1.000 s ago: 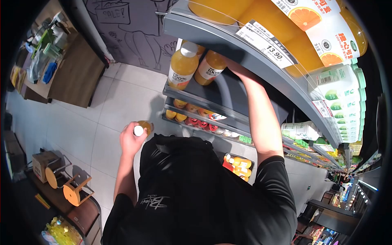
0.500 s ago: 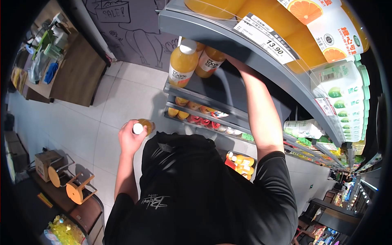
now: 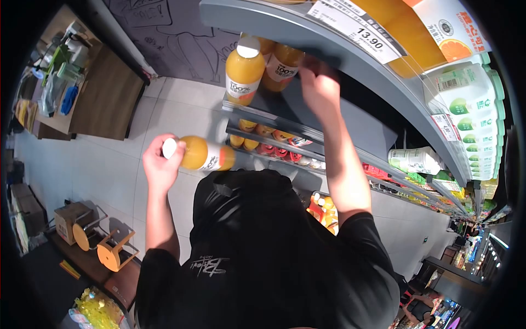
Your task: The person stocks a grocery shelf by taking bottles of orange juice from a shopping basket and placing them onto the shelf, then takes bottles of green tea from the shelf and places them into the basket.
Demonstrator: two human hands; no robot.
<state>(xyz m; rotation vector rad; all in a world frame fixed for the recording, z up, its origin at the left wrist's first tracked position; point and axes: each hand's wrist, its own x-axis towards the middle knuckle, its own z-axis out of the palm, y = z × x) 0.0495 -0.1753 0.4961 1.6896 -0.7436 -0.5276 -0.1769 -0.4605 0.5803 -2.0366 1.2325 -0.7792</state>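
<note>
Fingers of the L hand (image 3: 158,162) are clamped round the neck of a juice btl (image 3: 198,153), next to its white cap (image 3: 170,148); I have it tipped nearly horiz. above the floor (image 3: 178,109), base to the R, just ahead of the shirt (image 3: 246,219). R hand (image 3: 322,90) is over the shelf (image 3: 285,109), close to a second btl (image 3: 282,68); it's blurred on my feed, so can't tell if those fingers are apart, together or touching it. Third btl (image 3: 244,71) stands beside that one. Tag (image 3: 359,33) on upper shelf (image 3: 263,21) reads 13.90.
</note>
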